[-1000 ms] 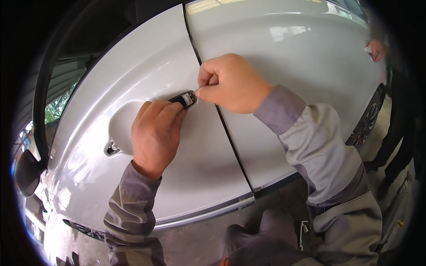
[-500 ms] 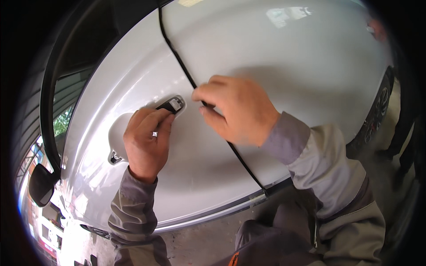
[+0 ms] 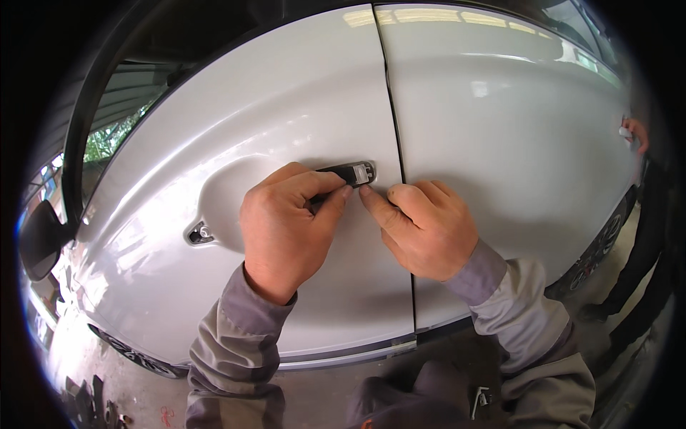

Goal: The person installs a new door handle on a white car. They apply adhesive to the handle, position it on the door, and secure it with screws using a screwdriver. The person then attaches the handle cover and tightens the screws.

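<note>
Your left hand (image 3: 289, 229) is at the black fitting (image 3: 348, 173) set in the pale door panel (image 3: 350, 300), near the door's edge along the dark seam (image 3: 398, 136). Thumb and forefinger are nearly together over the fitting's end away from the seam; they cover that end, so you cannot tell whether they grip it. The metallic end by the seam edge shows. Your right hand (image 3: 437, 229) spans the seam, forefinger extended with its tip at the fitting's lower rim, other fingers curled; a dark spot by the thumb is too small to identify, so any hold is unclear. A second small opening (image 3: 200, 233) shows farther from the seam edge. Another person's hand (image 3: 636, 134) is partly lost in the dark fisheye rim.
</note>
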`<action>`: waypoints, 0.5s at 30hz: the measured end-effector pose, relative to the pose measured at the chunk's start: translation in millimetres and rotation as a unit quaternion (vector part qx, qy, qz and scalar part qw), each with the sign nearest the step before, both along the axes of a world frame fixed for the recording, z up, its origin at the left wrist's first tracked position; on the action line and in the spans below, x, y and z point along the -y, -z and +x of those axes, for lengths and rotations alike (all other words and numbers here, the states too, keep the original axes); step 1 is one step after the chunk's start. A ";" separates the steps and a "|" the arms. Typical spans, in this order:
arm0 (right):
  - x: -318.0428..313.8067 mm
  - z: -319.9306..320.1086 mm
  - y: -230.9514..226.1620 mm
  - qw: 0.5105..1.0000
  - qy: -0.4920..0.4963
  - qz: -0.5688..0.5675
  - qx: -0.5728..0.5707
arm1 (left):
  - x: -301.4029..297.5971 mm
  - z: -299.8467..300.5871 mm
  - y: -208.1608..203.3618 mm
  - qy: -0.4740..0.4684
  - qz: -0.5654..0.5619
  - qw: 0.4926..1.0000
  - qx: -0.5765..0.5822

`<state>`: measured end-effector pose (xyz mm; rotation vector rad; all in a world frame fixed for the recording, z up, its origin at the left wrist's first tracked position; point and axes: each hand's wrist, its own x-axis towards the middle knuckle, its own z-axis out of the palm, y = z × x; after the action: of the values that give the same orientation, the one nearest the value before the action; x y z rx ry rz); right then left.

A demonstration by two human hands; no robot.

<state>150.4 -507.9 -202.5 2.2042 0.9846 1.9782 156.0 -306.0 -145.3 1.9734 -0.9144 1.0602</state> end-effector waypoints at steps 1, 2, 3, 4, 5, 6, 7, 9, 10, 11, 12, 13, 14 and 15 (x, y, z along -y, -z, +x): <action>-0.2 1.0 1.0 1.000 -0.002 0.000 0.004 | -0.5 1.3 0.8 0.003 0.003 1.000 0.010; -0.8 1.6 1.7 1.000 -0.003 0.004 0.009 | -1.1 2.7 1.1 0.005 0.007 1.000 0.020; -2.0 2.6 2.1 1.000 -0.006 0.009 0.014 | -2.2 4.1 1.6 0.004 0.011 0.999 0.031; -3.3 3.2 2.5 1.000 -0.009 0.014 0.017 | -3.0 5.3 2.6 0.009 0.012 0.999 0.035; -4.4 3.0 3.3 1.000 -0.003 0.016 0.016 | -3.8 6.7 4.0 0.013 0.013 0.999 0.040; -5.1 3.1 3.5 1.000 0.003 0.017 0.014 | -4.8 8.4 5.4 0.016 0.013 0.998 0.051; -5.7 3.2 3.9 1.000 0.011 0.019 0.009 | -5.6 10.8 6.9 0.021 0.015 0.998 0.060; -6.2 4.1 4.1 1.000 0.009 0.024 0.009 | -7.8 13.7 12.3 0.025 0.021 0.996 0.089; -6.3 4.9 3.9 1.000 0.011 0.026 0.003 | -9.8 14.1 15.8 0.015 0.037 0.990 0.137; -6.1 5.0 3.8 1.000 0.005 0.023 0.010 | -12.5 13.0 20.1 0.000 0.055 0.980 0.190; -5.6 5.2 3.3 1.000 0.001 0.020 0.013 | -15.5 11.7 24.4 -0.015 0.072 0.967 0.242; -5.1 5.0 2.6 1.000 -0.002 0.016 0.017 | -19.3 9.1 29.1 -0.024 0.097 0.964 0.248; -4.9 4.0 2.0 1.000 0.001 0.011 0.013 | -22.3 6.4 33.7 -0.030 0.102 0.965 0.241; -5.0 2.5 1.3 1.000 0.004 0.007 0.009 | -24.6 4.2 37.7 -0.037 0.107 0.965 0.235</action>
<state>152.9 -502.9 -203.8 2.1890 0.9618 2.0047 160.1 -281.4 -183.0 1.9740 -1.2566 1.5698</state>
